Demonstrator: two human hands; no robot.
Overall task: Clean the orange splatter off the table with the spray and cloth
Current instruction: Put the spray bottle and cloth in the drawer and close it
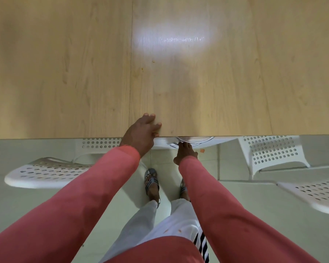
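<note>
We rest our left hand (142, 132) on the near edge of the worktop (198, 82), its grip apart, fingers lying flat on the wood. Our right hand (184, 151) reaches under the edge toward a chair (186, 142) tucked there; whether its grip is clamped on the frame we cannot tell. Small orange specks (153, 61) sit further up the worktop, well apart from both hands. No spray or cloth shows. Best we shift the chair smoothly, steadying ourselves with the left hand, then fetch both.
</note>
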